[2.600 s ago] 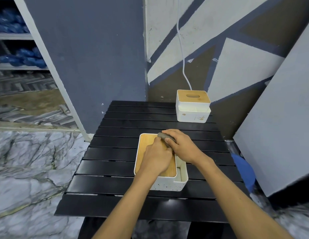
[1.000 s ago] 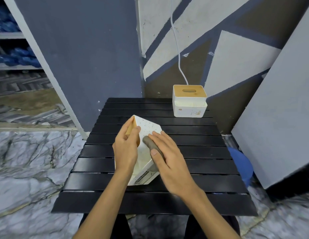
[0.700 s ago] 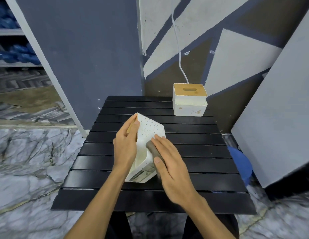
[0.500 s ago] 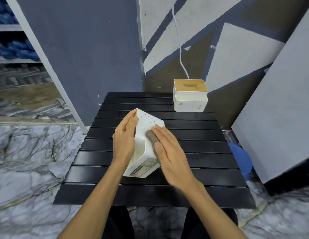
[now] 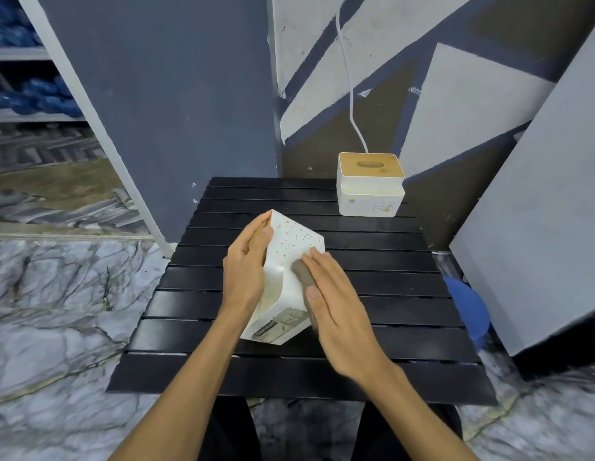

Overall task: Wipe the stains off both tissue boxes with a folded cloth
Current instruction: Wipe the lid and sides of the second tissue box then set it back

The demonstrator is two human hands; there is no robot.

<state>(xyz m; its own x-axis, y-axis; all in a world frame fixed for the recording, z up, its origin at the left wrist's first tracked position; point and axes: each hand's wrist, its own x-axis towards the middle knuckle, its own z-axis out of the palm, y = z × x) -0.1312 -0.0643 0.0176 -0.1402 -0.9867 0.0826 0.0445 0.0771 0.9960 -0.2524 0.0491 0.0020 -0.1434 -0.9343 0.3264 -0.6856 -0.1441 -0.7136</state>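
Holding near tissue box point(image 5: 289, 247) tipped on bench point(image 5: 389, 294) w/ left hand point(image 5: 246, 274) gripping its top edge; right hand point(image 5: 336, 307), fingers flat, pressing folded cloth point(image 5: 302, 274) on its side. Prob light, stiff, slick, so I'm bracing it.

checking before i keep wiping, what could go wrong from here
The white speckled tissue box stands tilted on one edge on the black slatted table, steadied only by the left hand. A flat push from the right hand on the folded grey cloth could slide or topple it. The cloth looks pressed, not gripped, and may slip.
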